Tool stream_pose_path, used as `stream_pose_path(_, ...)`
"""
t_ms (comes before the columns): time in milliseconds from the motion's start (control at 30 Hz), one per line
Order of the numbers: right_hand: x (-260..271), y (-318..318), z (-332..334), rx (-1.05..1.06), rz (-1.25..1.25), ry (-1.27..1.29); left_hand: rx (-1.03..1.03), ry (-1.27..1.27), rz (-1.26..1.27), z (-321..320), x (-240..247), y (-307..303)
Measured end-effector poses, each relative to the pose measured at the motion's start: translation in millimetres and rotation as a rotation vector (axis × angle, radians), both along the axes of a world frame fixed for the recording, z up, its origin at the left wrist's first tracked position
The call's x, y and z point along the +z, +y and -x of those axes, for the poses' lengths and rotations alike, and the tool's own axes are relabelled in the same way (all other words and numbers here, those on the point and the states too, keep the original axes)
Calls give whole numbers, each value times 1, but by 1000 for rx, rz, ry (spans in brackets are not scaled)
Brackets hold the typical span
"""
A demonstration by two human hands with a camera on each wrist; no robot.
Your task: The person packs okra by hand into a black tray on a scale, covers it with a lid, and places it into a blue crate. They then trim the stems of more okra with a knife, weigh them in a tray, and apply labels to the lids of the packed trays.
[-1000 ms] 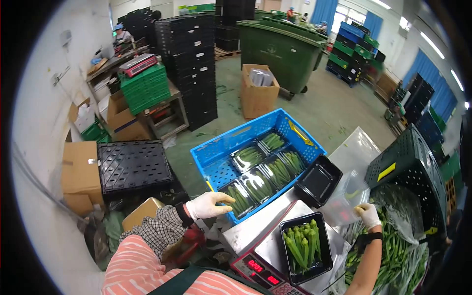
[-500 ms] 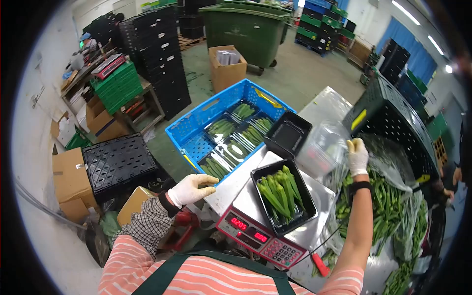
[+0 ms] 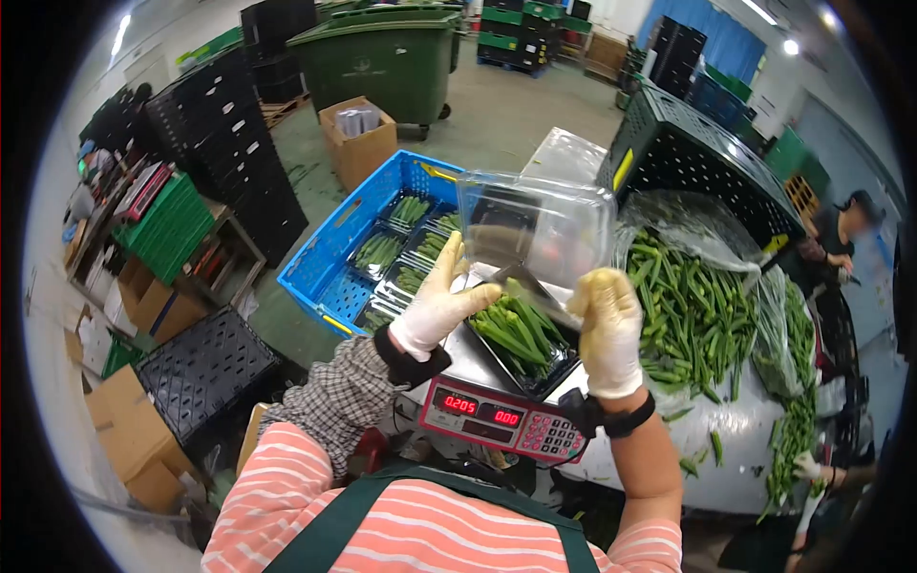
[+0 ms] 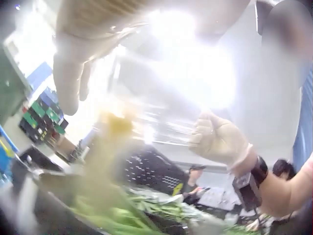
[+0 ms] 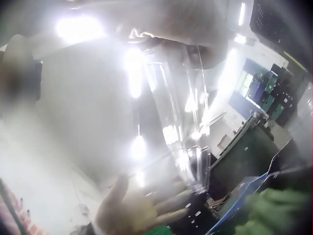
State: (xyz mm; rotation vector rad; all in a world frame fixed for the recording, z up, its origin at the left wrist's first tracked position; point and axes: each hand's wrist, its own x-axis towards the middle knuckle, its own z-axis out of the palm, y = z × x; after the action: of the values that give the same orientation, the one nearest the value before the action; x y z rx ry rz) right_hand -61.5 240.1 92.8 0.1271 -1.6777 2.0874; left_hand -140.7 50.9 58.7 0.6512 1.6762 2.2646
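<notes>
My gloved right hand [image 3: 609, 329] has its fingers curled on the edge of a clear plastic lid [image 3: 564, 215], raised over the scale; the right wrist view shows the lid [image 5: 181, 122] edge-on. My gloved left hand [image 3: 439, 304] is at the lid's left side, thumb and fingers spread, and in the right wrist view this left hand [image 5: 139, 213] has extended fingers. Below the hands, a black tray [image 3: 540, 390] of okra [image 3: 516, 329] sits on a red-fronted scale [image 3: 497, 420] whose display reads 0.205 and 0.00. The lid and right hand partly cover the tray.
A blue crate [image 3: 315, 253] with several packed okra trays stands at the left. Loose okra [image 3: 683, 310] is heaped on the metal table [image 3: 735, 449] to the right, by a tipped dark green crate [image 3: 707, 143]. Another person [image 3: 845, 234] works at the far right.
The right hand has brought the lid up and left from beside the scale to above the tray. The left hand has moved right from the blue crate's edge. The view has swung right.
</notes>
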Motion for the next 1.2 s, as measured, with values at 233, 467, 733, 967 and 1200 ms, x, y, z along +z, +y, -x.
stream_pose_path(233, 4, -72, -27, 177, 75, -121, -474, -124, -148, -43, 16, -7)
stream_pose_path(467, 8, -77, -28, 144, 85, -220, -712, -172, -212, -34, 4, -18)
stream_pose_path(733, -2, -72, -32, 153, 160, -260, -811, -210, -233, -36, -9, -15)
stream_pose_path(967, 1, -74, -32, 128, 165, -213, -874, -185, -186, -35, -1, -14)
stream_pose_path(1200, 3, -68, -34, 93, 110, -260, -874, -175, -202, -35, -4, -8)
